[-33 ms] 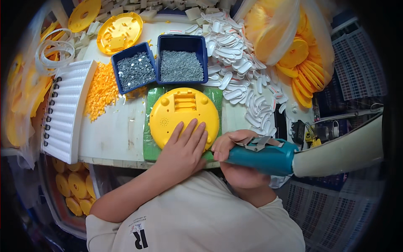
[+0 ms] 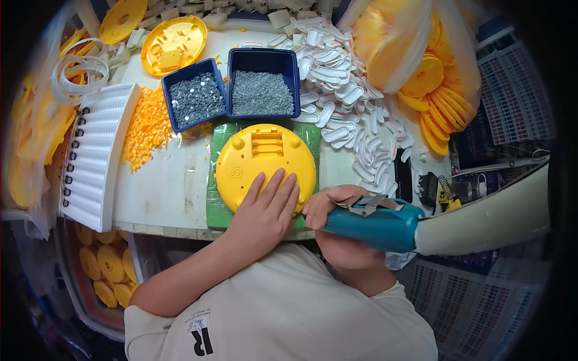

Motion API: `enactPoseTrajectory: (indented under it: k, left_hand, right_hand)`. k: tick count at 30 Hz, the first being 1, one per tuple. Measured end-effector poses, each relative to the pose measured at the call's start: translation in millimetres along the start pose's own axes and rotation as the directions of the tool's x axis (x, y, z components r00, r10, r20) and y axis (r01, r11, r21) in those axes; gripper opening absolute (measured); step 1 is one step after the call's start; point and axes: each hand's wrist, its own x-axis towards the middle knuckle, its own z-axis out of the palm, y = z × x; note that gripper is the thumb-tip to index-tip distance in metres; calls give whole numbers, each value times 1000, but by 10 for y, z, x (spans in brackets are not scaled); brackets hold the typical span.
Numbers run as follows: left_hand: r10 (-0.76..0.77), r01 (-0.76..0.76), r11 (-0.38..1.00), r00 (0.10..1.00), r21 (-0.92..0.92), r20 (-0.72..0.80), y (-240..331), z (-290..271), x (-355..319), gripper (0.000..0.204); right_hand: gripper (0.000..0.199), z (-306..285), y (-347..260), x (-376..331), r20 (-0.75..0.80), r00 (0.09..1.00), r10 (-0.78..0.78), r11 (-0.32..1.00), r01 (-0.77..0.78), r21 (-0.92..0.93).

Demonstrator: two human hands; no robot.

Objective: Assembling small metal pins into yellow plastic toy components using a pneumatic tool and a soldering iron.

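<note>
Two hands work at the near edge of the counter (image 2: 174, 180). The right hand (image 2: 337, 231) is wrapped tight around a teal driver (image 2: 376, 225), whose long body runs roughly sideways, its white rear part trailing off to the right and its nose pointing left toward the disc; the tip is hidden behind the fingers. The left hand (image 2: 265, 210) lies flat, fingers spread a little, pressing on the near rim of a yellow disc (image 2: 265, 162). That disc rests on a green mat (image 2: 220, 198), straight ahead of both hands, and the left hand is the one touching it; the right sits just beside its lower right edge.

Beyond the disc stand two blue trays (image 2: 263, 57) of small grey screws, side by side. Left of them lies a heap of orange bits (image 2: 147, 129) and a white ribbed panel (image 2: 99, 150). White oval pieces (image 2: 349, 102) sprawl to the right, and farther off a clear bag (image 2: 391, 42) holds more yellow discs.
</note>
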Motion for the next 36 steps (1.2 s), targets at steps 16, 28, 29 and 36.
enactPoseTrajectory:
  k: [16,28,29,36]
  left_hand:
    - [58,-32,988,983,151,-173,-12,170,-41,48]
    - [89,-84,994,994,-70,64,-937,-480,-495,71]
    - [102,-101,991,995,-90,6,-951,-397,-515,69]
    - [104,-119,984,987,-134,-119,-987,-289,-534,56]
  right_hand:
    - [79,-109,292,-48,32,993,-112,991,113,-66]
    - [70,531,128,269,110,969,223,972,-213,-96]
    - [68,556,177,273,142,957,252,965,-237,-115]
    - [67,479,396,282,278,932,233,960,-174,-221]
